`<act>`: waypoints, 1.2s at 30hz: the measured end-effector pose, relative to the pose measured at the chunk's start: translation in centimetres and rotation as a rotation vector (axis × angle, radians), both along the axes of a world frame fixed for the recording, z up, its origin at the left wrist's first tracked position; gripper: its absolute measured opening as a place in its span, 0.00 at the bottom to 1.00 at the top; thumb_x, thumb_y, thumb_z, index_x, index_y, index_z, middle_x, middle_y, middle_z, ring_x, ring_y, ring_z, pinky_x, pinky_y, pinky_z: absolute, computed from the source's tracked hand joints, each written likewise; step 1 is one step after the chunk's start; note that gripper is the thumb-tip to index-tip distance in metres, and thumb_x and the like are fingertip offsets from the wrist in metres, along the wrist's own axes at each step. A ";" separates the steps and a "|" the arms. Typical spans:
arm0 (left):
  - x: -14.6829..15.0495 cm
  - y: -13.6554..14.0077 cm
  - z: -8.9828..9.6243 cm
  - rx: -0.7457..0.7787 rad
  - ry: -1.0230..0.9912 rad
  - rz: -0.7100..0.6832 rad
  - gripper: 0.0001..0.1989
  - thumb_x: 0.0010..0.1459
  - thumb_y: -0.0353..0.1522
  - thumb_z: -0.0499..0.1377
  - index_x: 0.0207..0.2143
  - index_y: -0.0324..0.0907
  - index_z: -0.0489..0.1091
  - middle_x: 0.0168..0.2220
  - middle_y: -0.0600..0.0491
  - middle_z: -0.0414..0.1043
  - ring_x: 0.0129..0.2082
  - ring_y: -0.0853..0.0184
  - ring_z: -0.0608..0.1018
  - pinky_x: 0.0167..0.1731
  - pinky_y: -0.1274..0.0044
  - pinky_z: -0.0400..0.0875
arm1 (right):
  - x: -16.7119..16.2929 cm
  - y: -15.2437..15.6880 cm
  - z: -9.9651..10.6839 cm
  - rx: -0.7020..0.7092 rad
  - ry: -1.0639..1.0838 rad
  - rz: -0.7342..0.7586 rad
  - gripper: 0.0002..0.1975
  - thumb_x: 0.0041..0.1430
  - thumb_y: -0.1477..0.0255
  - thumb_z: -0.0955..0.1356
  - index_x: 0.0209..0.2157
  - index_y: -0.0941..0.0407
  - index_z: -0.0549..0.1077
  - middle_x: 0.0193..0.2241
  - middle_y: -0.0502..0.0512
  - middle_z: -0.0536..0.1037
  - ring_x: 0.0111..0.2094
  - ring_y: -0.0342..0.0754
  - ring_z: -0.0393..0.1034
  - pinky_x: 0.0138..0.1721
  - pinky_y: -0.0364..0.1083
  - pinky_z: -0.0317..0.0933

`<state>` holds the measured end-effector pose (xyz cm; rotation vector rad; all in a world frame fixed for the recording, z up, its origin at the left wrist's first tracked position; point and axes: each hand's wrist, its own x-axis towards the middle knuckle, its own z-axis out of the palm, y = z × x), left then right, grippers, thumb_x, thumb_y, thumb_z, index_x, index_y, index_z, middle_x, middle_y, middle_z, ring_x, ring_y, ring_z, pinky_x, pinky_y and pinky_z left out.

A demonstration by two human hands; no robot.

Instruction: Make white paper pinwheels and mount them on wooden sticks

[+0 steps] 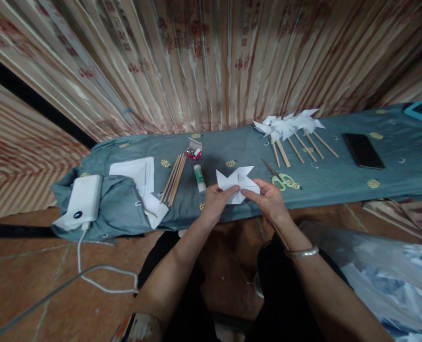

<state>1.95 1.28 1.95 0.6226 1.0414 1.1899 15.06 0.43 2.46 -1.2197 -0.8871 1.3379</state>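
Observation:
A white paper pinwheel (239,178) with pointed blades is held between my two hands above the table's front edge. My left hand (218,199) grips its lower left side, thumb laid toward the centre. From the right, my right hand (267,195) pinches it with the thumb close to the middle. Left of my hands stands a green and white glue stick (199,178). Scissors (284,180) with light green handles lie just right of my right hand. Behind the glue stick is a small open red box (194,149) of metal pins or tacks.
Wooden sticks (174,180) and white paper sheets (135,173) lie left on the cloth-covered table (232,147). Several pinwheels on sticks (289,127) rest at the back right, near a dark phone (363,150). A white power bank (84,199) with a cable sits far left.

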 end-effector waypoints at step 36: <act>-1.1 -0.7 0.7 -0.044 -0.035 -0.089 0.17 0.30 0.38 0.73 0.22 0.37 0.78 0.22 0.52 0.77 0.20 0.71 0.73 0.26 0.78 0.68 | -0.3 -0.8 2.0 -0.104 -0.090 -0.014 0.17 0.33 0.60 0.78 0.23 0.55 0.76 0.19 0.48 0.77 0.19 0.40 0.64 0.22 0.41 0.57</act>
